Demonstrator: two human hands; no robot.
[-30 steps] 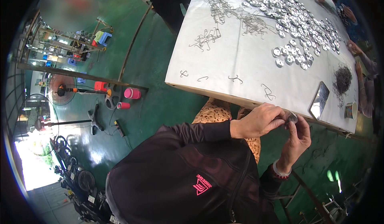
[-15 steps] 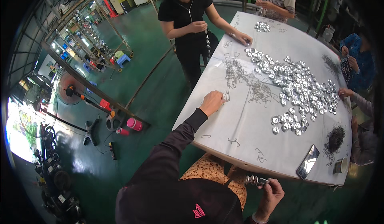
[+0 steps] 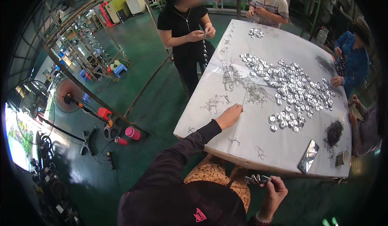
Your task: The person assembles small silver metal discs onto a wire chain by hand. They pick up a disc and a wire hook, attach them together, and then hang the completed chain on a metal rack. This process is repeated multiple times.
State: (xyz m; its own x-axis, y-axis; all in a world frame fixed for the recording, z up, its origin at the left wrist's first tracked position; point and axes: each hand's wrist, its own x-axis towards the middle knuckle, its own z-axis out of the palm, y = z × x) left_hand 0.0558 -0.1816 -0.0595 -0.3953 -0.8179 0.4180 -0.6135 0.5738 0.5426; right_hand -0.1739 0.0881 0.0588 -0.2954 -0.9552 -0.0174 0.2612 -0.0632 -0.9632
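Note:
My left hand [image 3: 229, 117] is over the near left part of the white-covered table [image 3: 202, 123], its fingers pressed together. What they hold, if anything, is too small to make out. Beyond the fingertips lie loose thin wire hooks [image 3: 255, 92], and a smaller group of wire hooks [image 3: 211, 105] is to the left of the hand. Low at the table's near edge, my right hand [image 3: 275, 195] pinches a short chain of shiny metal discs [image 3: 257, 180]. A wide heap of similar silvery discs [image 3: 297, 80] covers the middle and right of the table.
A phone [image 3: 308, 156], a cup [image 3: 342, 158] and a dark pile of small hooks [image 3: 334, 133] sit at the table's right end. Co-workers stand around the far and right sides. A fan [image 3: 69, 98] and pink containers [image 3: 132, 133] are at left.
My left hand has moved right across the table, uncovering hooks on its left. The right hand stays with the disc chain. The co-worker in black has drawn a hand back from the table.

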